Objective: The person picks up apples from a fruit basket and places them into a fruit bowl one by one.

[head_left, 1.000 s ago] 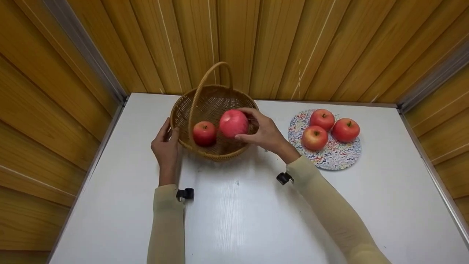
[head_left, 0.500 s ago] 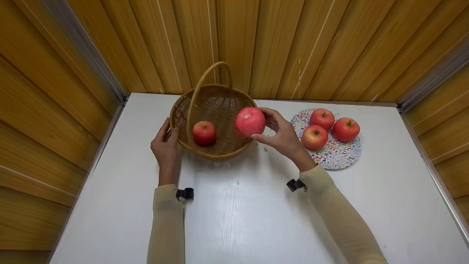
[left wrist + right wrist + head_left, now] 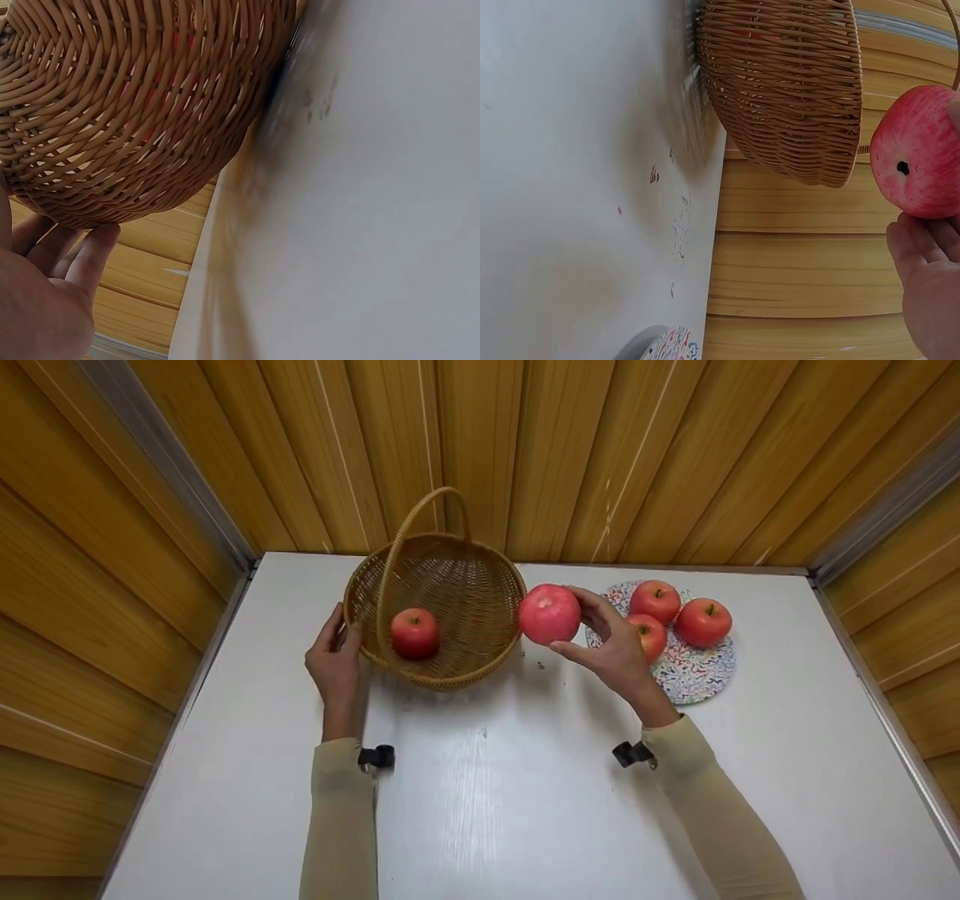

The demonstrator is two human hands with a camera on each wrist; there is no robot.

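Note:
In the head view, my right hand (image 3: 616, 651) grips a pinkish-red apple (image 3: 550, 615) between thumb and fingers, just off the right rim of a wicker basket (image 3: 480, 600). The right wrist view shows this apple (image 3: 915, 154) raised above the table, a dark hollow on its underside. My left hand (image 3: 334, 664) holds the basket's left rim, thumb at the edge and fingers outside; its fingers (image 3: 91, 255) lie against the weave in the left wrist view. One red apple (image 3: 415, 634) sits inside the basket, near the base of the tall arched handle (image 3: 397, 547).
Right of the basket lies a round speckled plate (image 3: 694, 675) bearing three red apples (image 3: 703, 622), one partly covered by my right hand. The white table (image 3: 480, 795) meets wood-patterned panels (image 3: 555, 457) at the back and sides.
My right hand has carried the apple rightward from over the basket to beyond its right rim. The left hand keeps its hold on the basket, and the apple inside stays put.

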